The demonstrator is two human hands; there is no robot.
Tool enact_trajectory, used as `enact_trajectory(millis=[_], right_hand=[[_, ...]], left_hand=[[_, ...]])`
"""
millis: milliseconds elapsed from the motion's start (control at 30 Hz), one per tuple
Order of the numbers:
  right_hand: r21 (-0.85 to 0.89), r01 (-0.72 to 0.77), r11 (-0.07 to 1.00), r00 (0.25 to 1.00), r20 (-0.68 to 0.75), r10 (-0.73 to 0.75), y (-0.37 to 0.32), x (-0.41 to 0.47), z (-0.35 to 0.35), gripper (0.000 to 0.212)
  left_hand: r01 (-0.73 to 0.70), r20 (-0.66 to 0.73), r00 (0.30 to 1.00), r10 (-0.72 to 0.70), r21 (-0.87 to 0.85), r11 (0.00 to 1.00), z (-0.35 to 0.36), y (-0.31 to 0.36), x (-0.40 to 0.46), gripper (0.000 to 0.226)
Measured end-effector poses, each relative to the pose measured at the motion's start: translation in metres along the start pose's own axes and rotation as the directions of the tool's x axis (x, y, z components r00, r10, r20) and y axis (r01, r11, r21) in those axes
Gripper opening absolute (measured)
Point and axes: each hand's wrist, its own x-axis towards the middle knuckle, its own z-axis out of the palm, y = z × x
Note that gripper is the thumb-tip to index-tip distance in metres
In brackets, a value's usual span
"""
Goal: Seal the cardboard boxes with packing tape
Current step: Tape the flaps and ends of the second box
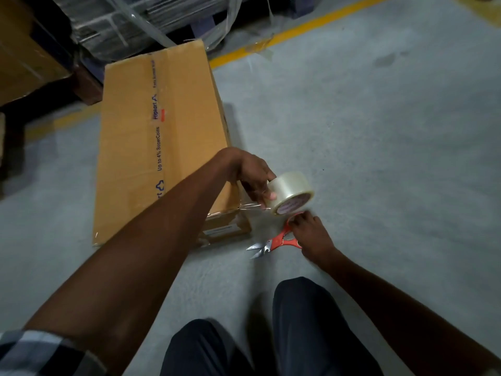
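Grey warehouse floor (379, 145), left hand (250, 172) gripping clear tape roll (291, 192) beside cardboard box (160, 142) near corner, right hand (311, 236) grasping orange scissors (273, 244) just below.

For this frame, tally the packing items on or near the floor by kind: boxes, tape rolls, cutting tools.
Cardboard boxes: 1, the long cardboard box lying on the floor.
Tape rolls: 1, the clear packing tape roll, held in the left hand.
Cutting tools: 1, the orange-handled scissors, under the right hand.
Total: 3
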Motion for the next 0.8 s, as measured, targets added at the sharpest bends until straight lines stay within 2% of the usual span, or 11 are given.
enact_trajectory(millis=[67,133,200,300,367,400,500,567,667,733,800], right_hand=[[-0.064,0.037,0.997,0.998,0.051,-0.034,0.003,-0.004,-0.014,0.067],[0.035,-0.045,0.998,0.984,0.172,0.038,0.010,-0.014,-0.027,0.060],[0.190,-0.165,0.968,0.946,0.309,0.100,0.022,-0.030,-0.045,0.064],[0.506,-0.257,0.823,0.906,0.422,0.023,0.041,-0.062,-0.074,0.072],[0.657,-0.286,0.697,0.858,0.499,-0.119,0.042,-0.087,-0.093,0.078],[0.712,-0.296,0.637,0.835,0.516,-0.188,0.038,-0.098,-0.101,0.088],[0.818,-0.304,0.488,0.808,0.493,-0.323,0.020,-0.121,-0.114,0.123],[0.855,-0.288,0.431,0.825,0.450,-0.342,0.006,-0.128,-0.117,0.129],[0.895,-0.274,0.353,0.862,0.391,-0.323,-0.015,-0.129,-0.119,0.121],[0.922,-0.270,0.277,0.891,0.349,-0.291,-0.030,-0.124,-0.115,0.105],[0.922,-0.297,0.247,0.912,0.351,-0.213,-0.045,-0.119,-0.113,0.088]], left_hand=[[-0.014,-0.015,1.000,0.014,-0.011,1.000,0.002,0.001,-0.004,0.036],[-0.031,-0.029,0.999,0.031,-0.023,0.999,0.003,0.001,-0.006,0.036],[-0.051,-0.046,0.998,0.049,-0.041,0.998,0.003,-0.001,-0.006,0.036],[-0.072,-0.063,0.996,0.068,-0.062,0.995,0.003,-0.004,-0.005,0.036],[-0.075,-0.073,0.995,0.070,-0.071,0.995,0.004,-0.005,-0.004,0.039],[-0.074,-0.072,0.995,0.069,-0.072,0.995,0.003,-0.006,-0.003,0.044],[-0.081,-0.064,0.995,0.078,-0.058,0.995,0.003,-0.006,-0.002,0.044],[-0.096,-0.075,0.993,0.092,-0.048,0.994,0.004,-0.005,0.000,0.034],[-0.103,-0.114,0.989,0.099,-0.033,0.994,0.007,-0.004,-0.002,0.036],[-0.108,-0.132,0.986,0.105,-0.020,0.994,0.009,-0.003,-0.005,0.043],[-0.117,-0.115,0.987,0.113,-0.030,0.993,0.011,-0.002,-0.010,0.042]])
